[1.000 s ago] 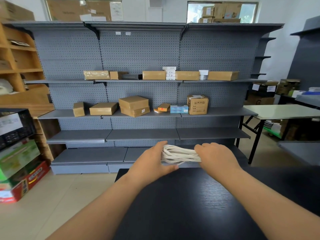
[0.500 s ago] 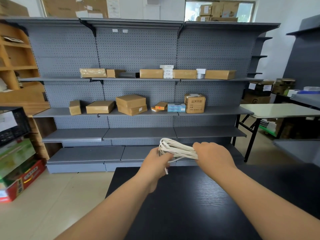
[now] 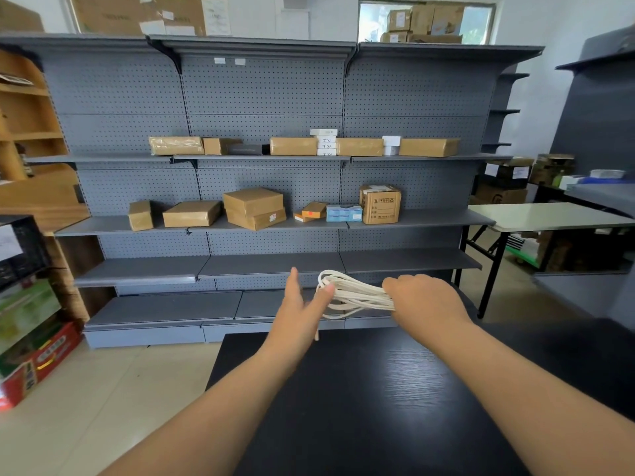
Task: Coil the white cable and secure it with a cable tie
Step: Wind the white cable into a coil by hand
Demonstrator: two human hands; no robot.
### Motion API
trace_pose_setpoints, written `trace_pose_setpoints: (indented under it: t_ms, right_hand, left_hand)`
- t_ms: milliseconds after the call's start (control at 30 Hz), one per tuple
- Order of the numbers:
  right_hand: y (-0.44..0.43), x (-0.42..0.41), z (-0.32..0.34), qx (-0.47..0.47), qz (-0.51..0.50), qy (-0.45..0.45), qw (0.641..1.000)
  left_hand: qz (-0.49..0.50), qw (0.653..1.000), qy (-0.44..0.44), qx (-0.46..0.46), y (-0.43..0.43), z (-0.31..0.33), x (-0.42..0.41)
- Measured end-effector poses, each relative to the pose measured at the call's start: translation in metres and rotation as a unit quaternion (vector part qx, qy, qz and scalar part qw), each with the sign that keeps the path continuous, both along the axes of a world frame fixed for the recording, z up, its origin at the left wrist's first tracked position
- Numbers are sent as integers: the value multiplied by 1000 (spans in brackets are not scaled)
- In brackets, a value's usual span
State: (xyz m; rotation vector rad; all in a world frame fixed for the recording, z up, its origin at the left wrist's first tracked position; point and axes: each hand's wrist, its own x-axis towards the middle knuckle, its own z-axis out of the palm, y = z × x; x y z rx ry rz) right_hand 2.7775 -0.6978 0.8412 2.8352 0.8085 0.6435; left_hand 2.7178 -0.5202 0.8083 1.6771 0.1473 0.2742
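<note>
Left hand (image 3: pixel 299 312): fingers straight and spread, thumb tip touching the looped left end of the white cable (image 3: pixel 355 294). Coil is held in the air above the far edge of the black counter (image 3: pixel 378 389); a short tail hangs beside the left palm. Right hand (image 3: pixel 424 300): fingers curled around the coil's right end.
</note>
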Motion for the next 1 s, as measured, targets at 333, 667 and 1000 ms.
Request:
trace_pose_setpoints:
  t_ms: [333, 667, 1000]
  right_hand:
    - [-8, 4, 12, 0, 3, 27, 1000]
    - [5, -3, 8, -19, 41, 10, 999]
    - [7, -8, 4, -19, 44, 1, 999]
  left_hand:
    - [-17, 638, -207, 741, 56, -12, 1]
    - [54, 553, -304, 774, 30, 7, 11]
    - [59, 561, -242, 789, 10, 13, 10]
